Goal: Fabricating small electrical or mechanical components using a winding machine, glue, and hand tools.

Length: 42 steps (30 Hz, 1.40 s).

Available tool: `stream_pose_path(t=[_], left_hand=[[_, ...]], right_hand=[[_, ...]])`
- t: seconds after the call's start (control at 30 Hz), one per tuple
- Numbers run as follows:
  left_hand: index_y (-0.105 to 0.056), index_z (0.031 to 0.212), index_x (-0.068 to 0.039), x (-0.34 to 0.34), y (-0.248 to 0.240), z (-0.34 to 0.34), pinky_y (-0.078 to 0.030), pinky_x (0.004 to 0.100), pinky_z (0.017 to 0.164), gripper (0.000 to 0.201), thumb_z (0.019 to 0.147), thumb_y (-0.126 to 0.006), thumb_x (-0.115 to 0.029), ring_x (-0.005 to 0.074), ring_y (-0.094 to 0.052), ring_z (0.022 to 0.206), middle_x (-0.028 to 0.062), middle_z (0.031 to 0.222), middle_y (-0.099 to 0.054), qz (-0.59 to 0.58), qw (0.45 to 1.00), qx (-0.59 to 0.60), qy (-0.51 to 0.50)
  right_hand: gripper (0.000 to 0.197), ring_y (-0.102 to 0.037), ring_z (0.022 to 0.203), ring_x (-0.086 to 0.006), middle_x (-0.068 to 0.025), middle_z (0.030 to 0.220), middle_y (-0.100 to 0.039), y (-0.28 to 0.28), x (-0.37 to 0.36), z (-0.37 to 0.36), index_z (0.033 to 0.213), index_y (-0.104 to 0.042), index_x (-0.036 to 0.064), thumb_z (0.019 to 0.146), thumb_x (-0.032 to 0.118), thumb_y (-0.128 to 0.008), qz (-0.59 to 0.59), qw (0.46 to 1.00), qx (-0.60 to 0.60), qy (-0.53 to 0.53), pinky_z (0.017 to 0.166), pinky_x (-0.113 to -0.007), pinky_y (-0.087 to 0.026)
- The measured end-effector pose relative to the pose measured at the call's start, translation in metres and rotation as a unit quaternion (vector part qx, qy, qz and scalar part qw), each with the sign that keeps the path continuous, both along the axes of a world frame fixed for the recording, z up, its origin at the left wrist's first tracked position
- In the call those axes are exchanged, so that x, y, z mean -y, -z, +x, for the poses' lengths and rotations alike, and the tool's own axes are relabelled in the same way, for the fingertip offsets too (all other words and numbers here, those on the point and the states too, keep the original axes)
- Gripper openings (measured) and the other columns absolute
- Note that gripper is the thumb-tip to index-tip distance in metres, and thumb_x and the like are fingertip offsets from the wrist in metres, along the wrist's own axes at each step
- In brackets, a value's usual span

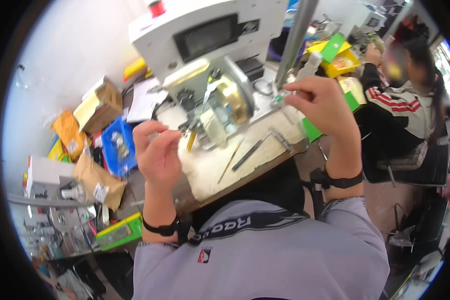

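My left hand (pixel 157 157) is raised at the left side of a white machine (pixel 200 17). Its thumb and forefinger pinch together beside a thin metallic piece, too small to name. Close to these fingertips is a short yellow strip (pixel 191 141). Right of the machine, my right hand (pixel 322 105) is held up with thumb and fingertips together. A small green piece (pixel 278 99) shows just below those fingertips; whether they touch it I cannot tell. Between my hands stands the machine's brass-coloured wheel (pixel 231 100) with a clear cover and small metal fittings.
On the pale work board (pixel 200 182) lie a thin stick (pixel 230 161), a black pen-like tool (pixel 247 155) and a grey metal tool (pixel 282 140). A blue bin (pixel 110 155) and paper bag (pixel 102 180) stand left. Another person (pixel 410 100) sits right, near a yellow tray (pixel 342 62).
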<state>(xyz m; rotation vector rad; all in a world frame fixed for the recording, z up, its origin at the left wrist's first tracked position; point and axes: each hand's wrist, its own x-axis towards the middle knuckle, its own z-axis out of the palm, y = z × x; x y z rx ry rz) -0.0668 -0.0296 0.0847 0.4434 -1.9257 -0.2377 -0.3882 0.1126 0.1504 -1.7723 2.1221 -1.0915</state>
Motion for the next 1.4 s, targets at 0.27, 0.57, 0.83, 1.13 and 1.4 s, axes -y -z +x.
stream_pose_path(t=[0.27, 0.57, 0.83, 1.13, 1.4], left_hand=[[-0.077, 0.091, -0.012, -0.023, -0.025, -0.014, -0.043, 0.0385, 0.068, 0.031, 0.061, -0.074, -0.005, 0.0253, -0.058, 0.087, 0.0044, 0.095, -0.06, -0.18, 0.979, 0.014, 0.099], [-0.077, 0.09, -0.014, -0.024, -0.026, -0.014, -0.039, 0.0382, 0.068, 0.031, 0.06, -0.073, -0.008, 0.0235, -0.058, 0.086, 0.0018, 0.093, -0.061, -0.199, 0.974, 0.034, 0.101], [-0.077, 0.09, -0.015, -0.028, -0.028, -0.012, -0.04, 0.0394, 0.069, 0.033, 0.058, -0.074, -0.013, 0.0212, -0.057, 0.083, 0.0001, 0.09, -0.06, -0.218, 0.97, 0.054, 0.09], [-0.076, 0.092, -0.016, -0.025, -0.022, -0.019, -0.041, 0.0388, 0.068, 0.027, 0.068, -0.082, -0.006, 0.0221, -0.059, 0.081, 0.0003, 0.088, -0.062, -0.174, 0.979, 0.018, 0.106], [-0.07, 0.112, -0.004, -0.024, -0.008, -0.021, -0.049, 0.0438, 0.084, 0.034, 0.084, -0.08, -0.021, 0.0303, -0.066, 0.096, 0.0123, 0.106, -0.069, -0.032, 0.987, -0.016, 0.159]], right_hand=[[0.011, -0.051, 0.058, -0.0115, -0.003, 0.07, -0.06, -0.01, -0.001, 0.088, 0.093, -0.077, 0.0046, 0.083, 0.004, -0.079, -0.031, 0.951, 0.155, -0.267, 0.052, -0.028, -0.038], [0.01, -0.053, 0.058, -0.0114, -0.0036, 0.071, -0.062, -0.005, 0.004, 0.096, 0.091, -0.075, 0.0044, 0.083, 0.008, -0.08, -0.007, 0.943, 0.165, -0.288, 0.051, -0.028, -0.038], [0.009, -0.057, 0.06, -0.0198, -0.0094, 0.072, -0.062, 0.004, 0.005, 0.095, 0.089, -0.071, 0.0018, 0.087, 0.009, -0.075, 0.001, 0.935, 0.182, -0.303, 0.056, -0.034, -0.048], [0.013, -0.051, 0.06, -0.0117, -0.0041, 0.07, -0.058, 0.005, 0.006, 0.092, 0.092, -0.071, 0.0014, 0.092, 0.014, -0.073, 0.028, 0.935, 0.173, -0.309, 0.057, -0.03, -0.044], [0.015, -0.052, 0.064, -0.0077, -0.0022, 0.077, -0.062, 0.001, 0.002, 0.097, 0.095, -0.071, 0.001, 0.092, 0.015, -0.075, 0.029, 0.928, 0.218, -0.3, 0.058, -0.027, -0.044]])
